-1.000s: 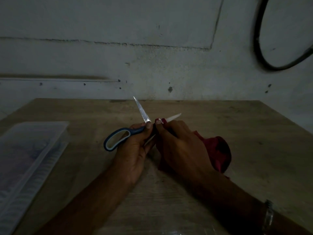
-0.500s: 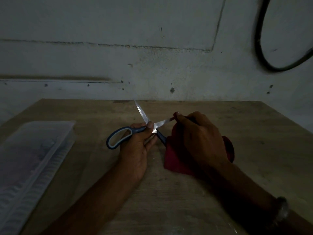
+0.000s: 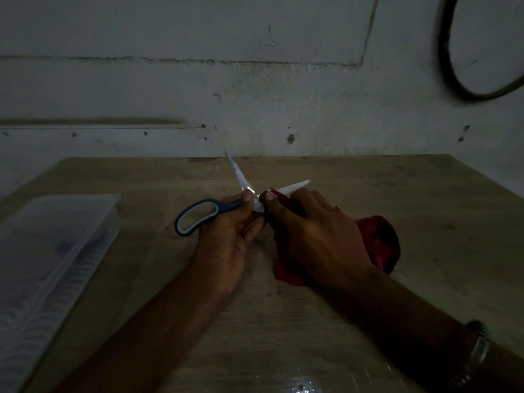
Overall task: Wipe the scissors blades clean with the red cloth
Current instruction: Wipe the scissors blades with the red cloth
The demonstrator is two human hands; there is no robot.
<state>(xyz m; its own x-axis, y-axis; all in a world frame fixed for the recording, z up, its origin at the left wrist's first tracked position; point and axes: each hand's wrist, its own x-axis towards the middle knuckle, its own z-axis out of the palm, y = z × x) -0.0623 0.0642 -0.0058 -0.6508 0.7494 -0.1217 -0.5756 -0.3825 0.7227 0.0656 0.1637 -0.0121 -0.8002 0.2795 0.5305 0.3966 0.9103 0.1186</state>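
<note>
Red cloth (image 3: 377, 242) is mostly covered by the right hand (image 3: 314, 236), which pinches it round the base of the right-pointing blade. The scissors (image 3: 241, 194) stand open above the wooden table (image 3: 425, 222); one handle loop is hidden. Left hand (image 3: 226, 236) grips the scissors at the pivot, thumb pressed there.
</note>
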